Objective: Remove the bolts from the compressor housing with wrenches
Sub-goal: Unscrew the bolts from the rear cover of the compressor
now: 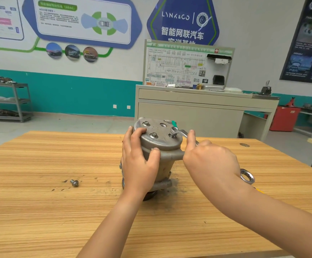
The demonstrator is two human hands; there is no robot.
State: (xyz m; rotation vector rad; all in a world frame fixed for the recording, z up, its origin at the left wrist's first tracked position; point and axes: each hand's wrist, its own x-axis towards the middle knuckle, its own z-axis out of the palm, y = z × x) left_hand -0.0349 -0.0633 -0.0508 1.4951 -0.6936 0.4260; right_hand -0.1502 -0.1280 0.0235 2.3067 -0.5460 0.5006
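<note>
- Compressor housing (pixel 162 146): stood on end on the wooden table (pixel 39 211), with its bolted end plate facing up.
- Loose bolt (pixel 74 183): lay on the table well to the left of the housing, clear of it. Judged to be one bolt already out.
- Seated bolts (pixel 153 135): two heads showed in the left half of the housing's top plate. Judged still to be removed.
- Round hole (pixel 163 125): near the middle of the housing's top plate. It could not be told whether this was a vacated bolt seat or a port.
- Wrench (pixel 174 130): its head sat over a fastener on the right side of the housing's top. The shank ran off to the right of the housing, and its ring end stuck out beyond the wrist.
- Progress, as a judgement: early to middle, with one bolt out, one under the wrench and at least two untouched.
- Left hand (pixel 138 155): on the housing's left flank, fingers hooked over the top rim and thumb pressed to the side wall. It was clamped on the housing as a brace.
- Right hand (pixel 211 161): just right of the housing, back of the hand upward, fingers wrapped round the wrench shank. One digit was stretched along the shank toward the head.
</note>
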